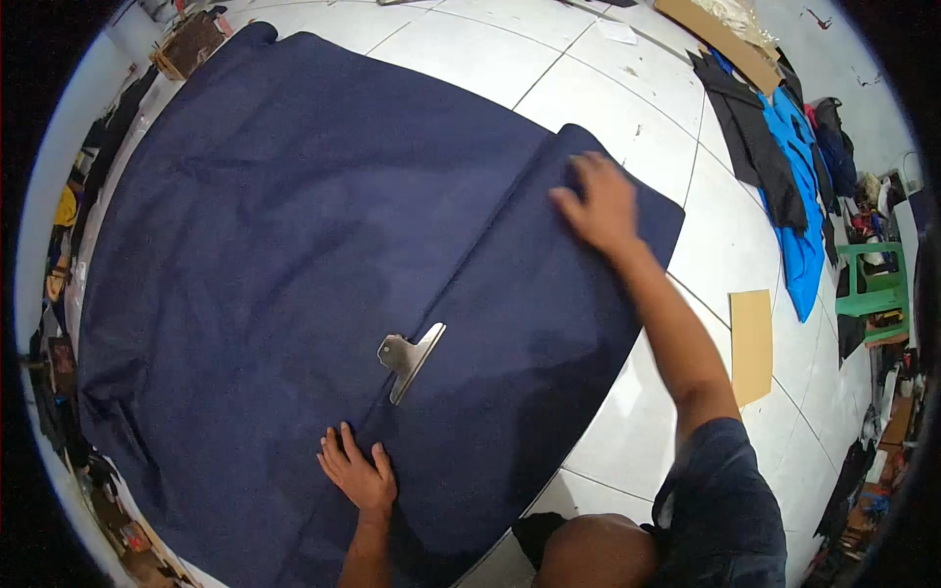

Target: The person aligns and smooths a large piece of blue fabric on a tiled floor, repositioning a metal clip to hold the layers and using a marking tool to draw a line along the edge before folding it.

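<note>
A wide sheet of dark navy fabric (265,255) covers most of the view, its right part folded over along a slanting edge. My left hand (358,472) lies palm down near the lower end of that fold edge, fingers spread. Toward the far end of the folded part, my right hand (600,206) rests on the cloth, thumb apart from slightly bent and blurred fingers. Neither hand visibly holds anything. A silver metal bulldog clip (412,363) sits on the fold edge between the hands, nearer the left one. Whether it grips the cloth cannot be made out.
White floor tiles (608,431) show around the fabric. A tan cardboard piece (752,348) lies to the right, with blue cloth (799,225) and black cloth (750,137) beyond it. A green plastic stool (872,289) stands at the right. Clutter lines both side walls.
</note>
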